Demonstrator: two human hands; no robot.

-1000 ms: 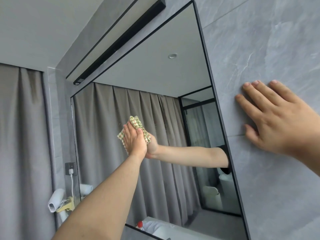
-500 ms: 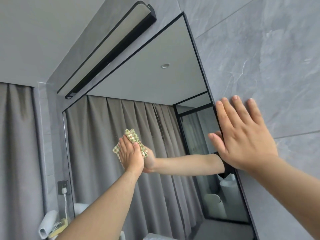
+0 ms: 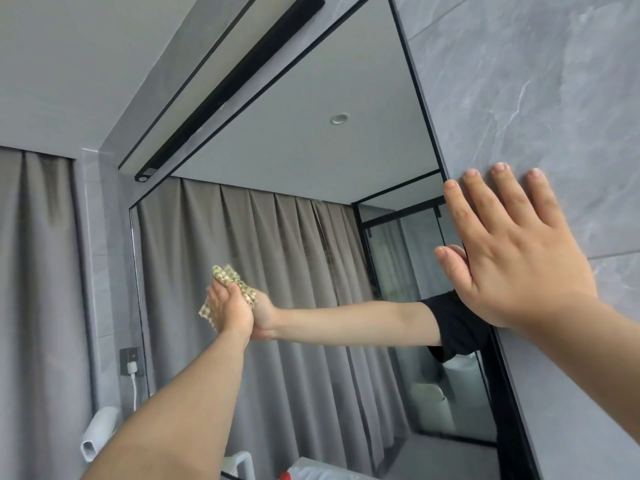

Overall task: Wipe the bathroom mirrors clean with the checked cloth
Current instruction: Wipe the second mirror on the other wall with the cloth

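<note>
A: Head view: left hand [image 3: 230, 308] presses checked cloth [image 3: 231, 279] on mirror [image 3: 304, 174], left-centre of the glass, fingers bunched around it.

B: Right hand [image 3: 512, 251]?

A: Flat, fingers straight, holding nothing, palm on grey tile wall [image 3: 540, 91] at the mirror's right edge.

B: Else?

A: Curtain [image 3: 38, 289] far left.

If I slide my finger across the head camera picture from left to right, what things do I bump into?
Grey curtain → white plug in the wall socket → left hand pressing the checked cloth on the mirror → right hand flat on the grey tiled wall.
</note>
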